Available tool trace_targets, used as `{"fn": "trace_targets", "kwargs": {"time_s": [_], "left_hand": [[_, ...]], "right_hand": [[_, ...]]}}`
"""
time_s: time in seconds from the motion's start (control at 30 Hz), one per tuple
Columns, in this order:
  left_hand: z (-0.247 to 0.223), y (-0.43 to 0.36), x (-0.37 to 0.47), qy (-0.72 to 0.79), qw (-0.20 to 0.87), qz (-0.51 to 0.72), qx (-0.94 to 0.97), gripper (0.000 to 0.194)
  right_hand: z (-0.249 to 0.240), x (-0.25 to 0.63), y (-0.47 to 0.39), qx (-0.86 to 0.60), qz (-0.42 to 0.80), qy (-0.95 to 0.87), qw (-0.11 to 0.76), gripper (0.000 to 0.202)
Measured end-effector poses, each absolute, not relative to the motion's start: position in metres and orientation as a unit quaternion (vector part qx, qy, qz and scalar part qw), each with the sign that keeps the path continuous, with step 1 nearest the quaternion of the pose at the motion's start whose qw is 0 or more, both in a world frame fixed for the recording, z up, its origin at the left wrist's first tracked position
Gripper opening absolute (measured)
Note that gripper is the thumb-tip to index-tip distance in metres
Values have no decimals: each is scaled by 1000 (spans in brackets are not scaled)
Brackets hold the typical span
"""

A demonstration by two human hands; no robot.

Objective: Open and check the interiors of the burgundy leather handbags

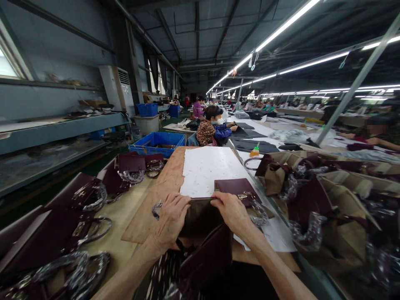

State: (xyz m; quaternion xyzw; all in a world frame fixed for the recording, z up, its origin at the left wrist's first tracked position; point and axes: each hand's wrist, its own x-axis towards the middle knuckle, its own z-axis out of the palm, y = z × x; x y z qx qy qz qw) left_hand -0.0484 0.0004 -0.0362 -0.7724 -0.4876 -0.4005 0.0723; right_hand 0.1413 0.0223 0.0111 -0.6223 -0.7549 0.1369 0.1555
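A dark maroon handbag (200, 218) stands at the near edge of the worktable, its olive-brown inside facing me. My left hand (172, 216) grips the left end of its top edge, fingers over the rim. At the right end of the same edge, my right hand (230, 211) pinches the rim between thumb and fingers. The bag's maroon flap (210, 255) hangs down toward me. Part of a plastic-wrapped handle (156, 211) shows beside my left hand. Just beyond my right hand lies another maroon handbag (233, 187) with gold hardware and a wrapped handle.
White paper (212, 166) covers part of the brown board (146, 212). Several finished-looking maroon handbags (59, 229) lie at left; open bags (337, 221) crowd the right. A green-tipped bottle (255, 151), a blue crate (158, 143) and a seated co-worker (208, 127) are ahead.
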Motion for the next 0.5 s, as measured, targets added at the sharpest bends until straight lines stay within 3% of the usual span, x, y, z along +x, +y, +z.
{"fn": "trace_targets", "kwargs": {"time_s": [0.2, 0.33, 0.5], "left_hand": [[-23, 10, -55, -555, -55, -458, -692, 32], [-10, 17, -70, -534, -239, -379, -717, 16], [-18, 29, -82, -483, -388, -366, -694, 14]], "right_hand": [[9, 149, 22, -591, 179, -760, 201, 23], [10, 150, 25, -579, 210, -759, 211, 24], [4, 157, 30, -558, 260, -753, 230, 24]]}}
